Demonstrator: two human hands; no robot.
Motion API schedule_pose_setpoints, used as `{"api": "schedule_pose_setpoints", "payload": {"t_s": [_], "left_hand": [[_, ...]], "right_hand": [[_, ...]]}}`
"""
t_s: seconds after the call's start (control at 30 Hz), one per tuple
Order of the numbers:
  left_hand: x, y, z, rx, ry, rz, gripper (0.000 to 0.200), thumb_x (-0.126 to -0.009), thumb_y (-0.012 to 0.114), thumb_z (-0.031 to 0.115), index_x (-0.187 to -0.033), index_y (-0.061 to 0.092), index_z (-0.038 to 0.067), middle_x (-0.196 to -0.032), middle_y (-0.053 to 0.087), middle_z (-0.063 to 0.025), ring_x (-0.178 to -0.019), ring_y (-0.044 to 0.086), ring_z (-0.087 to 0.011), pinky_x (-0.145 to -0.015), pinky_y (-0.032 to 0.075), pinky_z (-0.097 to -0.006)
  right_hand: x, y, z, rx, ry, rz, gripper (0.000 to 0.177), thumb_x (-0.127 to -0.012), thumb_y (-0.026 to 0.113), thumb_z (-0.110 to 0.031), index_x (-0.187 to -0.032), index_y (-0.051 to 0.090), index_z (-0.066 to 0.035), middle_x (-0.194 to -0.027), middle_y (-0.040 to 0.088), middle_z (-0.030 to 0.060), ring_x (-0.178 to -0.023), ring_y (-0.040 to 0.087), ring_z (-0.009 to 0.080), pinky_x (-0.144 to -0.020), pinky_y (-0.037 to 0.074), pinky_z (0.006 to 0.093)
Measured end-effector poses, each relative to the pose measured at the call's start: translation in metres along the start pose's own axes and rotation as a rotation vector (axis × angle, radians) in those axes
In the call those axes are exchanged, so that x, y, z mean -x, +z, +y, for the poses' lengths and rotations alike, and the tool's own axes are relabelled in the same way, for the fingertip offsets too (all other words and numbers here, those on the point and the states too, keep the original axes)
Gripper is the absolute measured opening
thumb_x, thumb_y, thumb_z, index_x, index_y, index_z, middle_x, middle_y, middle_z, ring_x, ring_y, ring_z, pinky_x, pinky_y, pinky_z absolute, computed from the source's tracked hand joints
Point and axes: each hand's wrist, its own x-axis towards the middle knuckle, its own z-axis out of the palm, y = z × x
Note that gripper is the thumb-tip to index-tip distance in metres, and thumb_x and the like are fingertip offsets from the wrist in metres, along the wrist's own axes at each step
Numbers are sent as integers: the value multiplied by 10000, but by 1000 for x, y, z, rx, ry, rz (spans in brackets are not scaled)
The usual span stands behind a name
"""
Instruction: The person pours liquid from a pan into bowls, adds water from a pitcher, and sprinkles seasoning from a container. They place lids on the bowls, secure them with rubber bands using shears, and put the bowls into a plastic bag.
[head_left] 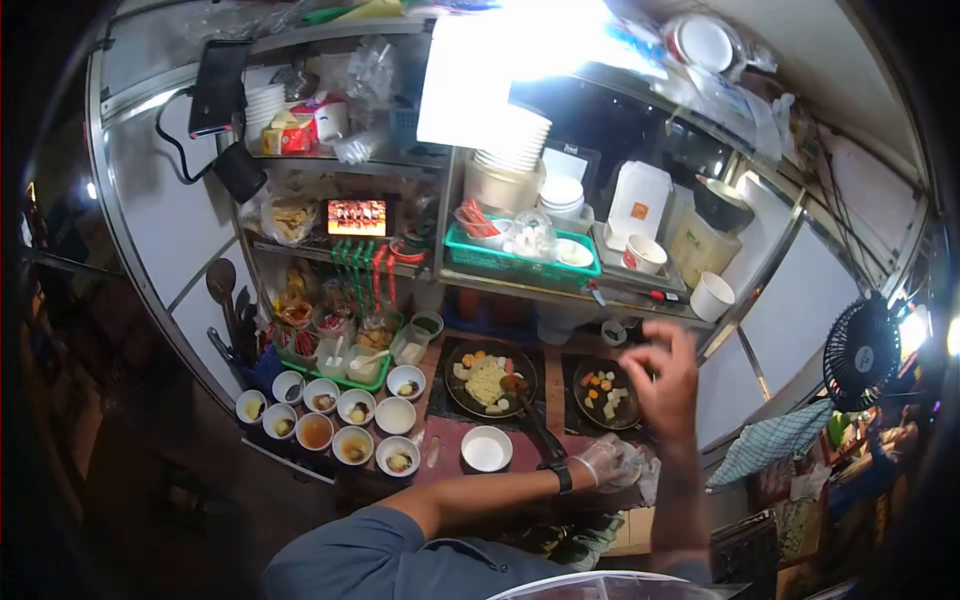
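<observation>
Right hand [665, 380] is bare and raised just above the round dark pan of orange and white food cubes [607, 393] at the right end of the brown counter [552, 385]; fingers half-curled, thumb apart from the rest, nothing visibly held, though blur could hide a small pinch; left hand [612, 462] in a clear plastic glove sits low at the counter's front edge, curled, and whether it grips anything I cannot tell; the dark long-handled ladle [528, 412] runs from near that wrist into the round dark pan of yellow noodles [487, 380] in the counter's middle; plain white empty bowl [487, 448] sits just in front of the noodle pan; cluster of small white condiment bowls [330, 420] fills the front left corner; green plastic basket of containers [520, 262] on the shelf above; risks: the right forearm hangs close over the cube pan, so a drop could knock its rim; the ladle handle juts toward the left wrist, so a nudge could tip noodles out; the loose glove could snag the handle.
</observation>
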Motion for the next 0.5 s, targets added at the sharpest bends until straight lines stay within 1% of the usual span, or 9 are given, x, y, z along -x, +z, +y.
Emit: {"api": "schedule_pose_setpoints", "payload": {"t_s": [0.07,0.13,0.17,0.23,0.3,0.33,0.37,0.4,0.5], "left_hand": [[1,-79,43,101,76,30,349,-854,803,311,-1024,676,34,-1081,599,-196,-926,646,-387,-838,552,-483],[-4,-151,68,205,270,131,329,-857,810,317,-953,644,49,-1027,596,-170,-901,644,-358,-803,547,-452],[-4,-197,91,157,263,113,265,-873,798,275,-924,656,58,-995,617,-157,-891,652,-344,-789,554,-436],[-3,-276,118,136,442,265,212,-895,779,237,-890,663,60,-979,639,-141,-882,663,-328,-769,559,-434],[2,-346,133,127,527,364,176,-896,784,191,-874,665,63,-984,659,-133,-853,675,-315,-736,563,-432],[4,-375,139,102,553,403,168,-884,794,158,-866,661,58,-966,663,-128,-841,679,-309,-724,564,-430],[8,-403,145,76,579,442,165,-872,805,126,-859,657,54,-947,667,-124,-830,683,-304,-712,565,-428],[14,-427,151,51,591,464,163,-864,809,101,-855,655,49,-944,671,-127,-827,687,-305,-708,566,-424],[32,-485,158,-29,605,513,170,-840,820,64,-843,652,46,-900,681,-130,-852,702,-316,-740,574,-432]], "right_hand": [[-75,-11,-69,37,-338,74,158,-755,859,-33,-822,716,-40,-1218,635,136,-1148,603,344,-952,530,448],[-153,-4,-125,64,-616,189,242,-769,849,-44,-965,708,-42,-1254,636,141,-1175,603,349,-1001,510,478],[-195,3,-144,194,-775,259,236,-796,830,-65,-998,709,-54,-1282,639,135,-1177,604,332,-987,528,475],[-286,30,-173,316,-950,418,214,-842,808,-150,-1035,753,-75,-1222,643,119,-1174,620,304,-949,558,466],[-384,68,-174,579,-1075,627,202,-962,610,-126,-1118,682,-21,-1276,672,173,-1248,582,323,-1036,492,444],[-448,88,-180,862,-847,183,181,-945,612,-130,-1043,708,-13,-1259,667,176,-1248,581,329,-1063,492,434],[-440,70,-200,1022,-915,158,167,-929,627,-133,-984,749,-34,-1251,657,171,-1219,602,313,-1030,526,420],[-449,83,-200,768,-643,268,166,-917,636,-136,-932,779,-53,-1153,694,152,-1199,619,318,-960,567,440],[-464,87,-202,903,-596,220,182,-917,634,-131,-972,786,-48,-1057,706,171,-1093,661,372,-904,589,465]]}}
